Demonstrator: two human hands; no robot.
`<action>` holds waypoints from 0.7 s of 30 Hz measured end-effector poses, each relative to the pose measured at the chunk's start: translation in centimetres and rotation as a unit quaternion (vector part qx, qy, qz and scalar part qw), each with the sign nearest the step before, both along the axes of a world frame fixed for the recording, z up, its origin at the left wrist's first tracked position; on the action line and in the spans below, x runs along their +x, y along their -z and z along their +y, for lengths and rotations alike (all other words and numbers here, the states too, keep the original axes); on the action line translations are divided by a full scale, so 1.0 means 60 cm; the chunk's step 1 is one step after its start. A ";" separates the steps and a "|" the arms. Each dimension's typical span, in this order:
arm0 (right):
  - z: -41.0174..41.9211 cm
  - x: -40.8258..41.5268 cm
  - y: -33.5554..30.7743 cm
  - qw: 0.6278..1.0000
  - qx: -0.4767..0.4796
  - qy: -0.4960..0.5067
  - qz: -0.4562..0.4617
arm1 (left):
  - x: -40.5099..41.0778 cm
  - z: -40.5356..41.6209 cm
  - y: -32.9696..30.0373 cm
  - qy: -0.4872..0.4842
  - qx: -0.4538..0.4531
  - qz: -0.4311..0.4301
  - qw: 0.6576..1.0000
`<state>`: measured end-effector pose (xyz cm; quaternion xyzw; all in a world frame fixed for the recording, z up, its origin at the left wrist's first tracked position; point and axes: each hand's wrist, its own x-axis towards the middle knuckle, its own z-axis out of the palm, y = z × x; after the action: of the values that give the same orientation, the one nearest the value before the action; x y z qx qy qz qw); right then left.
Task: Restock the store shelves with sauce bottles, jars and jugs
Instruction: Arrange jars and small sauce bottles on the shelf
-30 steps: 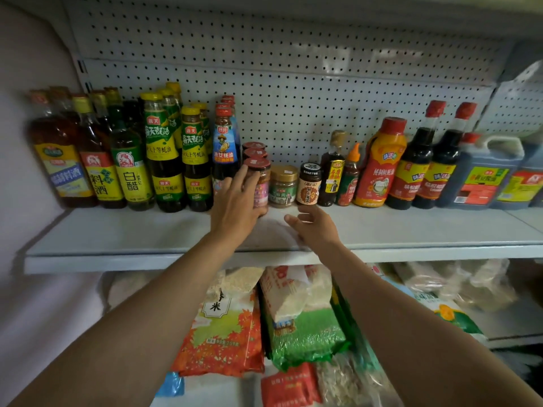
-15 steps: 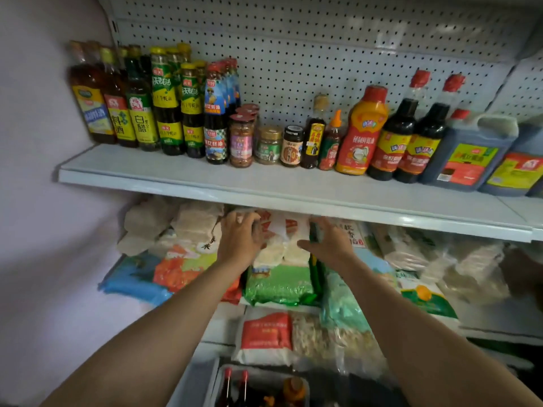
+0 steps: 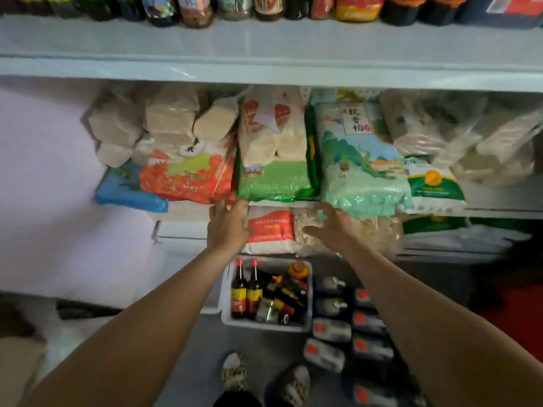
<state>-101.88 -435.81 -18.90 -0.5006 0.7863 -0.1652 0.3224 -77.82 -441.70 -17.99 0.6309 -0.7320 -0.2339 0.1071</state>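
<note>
Where rice bags (image 3: 273, 177) crowd, bottle bin (image 3: 266, 326) below.

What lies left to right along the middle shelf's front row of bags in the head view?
Blue bag → orange bag → green bag → mint bag → white bag with green label.

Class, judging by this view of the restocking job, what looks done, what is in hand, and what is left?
Done: a row of bottles stands on the top shelf. In hand: nothing; left hand and right hand are open and empty. Left: the white bin holds bottles, and jugs wait on the floor.
</note>
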 end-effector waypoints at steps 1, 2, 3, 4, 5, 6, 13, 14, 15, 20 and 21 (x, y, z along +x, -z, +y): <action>0.009 -0.003 0.023 1.000 0.016 0.007 -0.004 | -0.002 0.003 0.021 0.003 0.017 0.000 1.000; 0.017 -0.006 0.049 0.999 0.033 0.011 -0.007 | -0.005 0.007 0.046 0.007 0.034 -0.002 0.999; 0.025 -0.010 0.076 0.999 0.051 0.015 -0.009 | -0.007 0.014 0.072 0.012 0.048 -0.004 0.999; 0.033 -0.013 0.106 0.997 0.070 0.021 -0.012 | -0.008 0.021 0.100 0.014 0.058 -0.005 0.998; 0.041 -0.016 0.136 0.995 0.091 0.027 -0.015 | -0.009 0.028 0.129 0.015 0.069 -0.003 0.998; 0.050 -0.017 0.168 0.993 0.108 0.031 -0.018 | -0.008 0.036 0.159 0.016 0.081 -0.002 0.997; 0.134 0.013 0.398 0.973 0.202 0.088 -0.068 | 0.021 0.088 0.369 0.019 0.184 -0.025 0.983; 0.143 0.018 0.431 0.968 0.222 0.091 -0.074 | 0.025 0.093 0.399 0.014 0.192 -0.026 0.981; 0.152 0.024 0.465 0.964 0.237 0.093 -0.078 | 0.029 0.097 0.430 0.013 0.200 -0.026 0.979; 0.162 0.056 0.625 0.947 0.288 0.114 -0.080 | 0.043 0.109 0.593 0.015 0.262 -0.027 0.965; 0.161 0.063 0.658 0.946 0.293 0.112 -0.077 | 0.044 0.111 0.628 0.009 0.274 -0.020 0.962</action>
<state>-98.08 -426.18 -58.36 -0.2782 0.8240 -0.0009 0.4935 -75.19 -435.06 -55.69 0.6342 -0.6475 -0.4135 -0.0862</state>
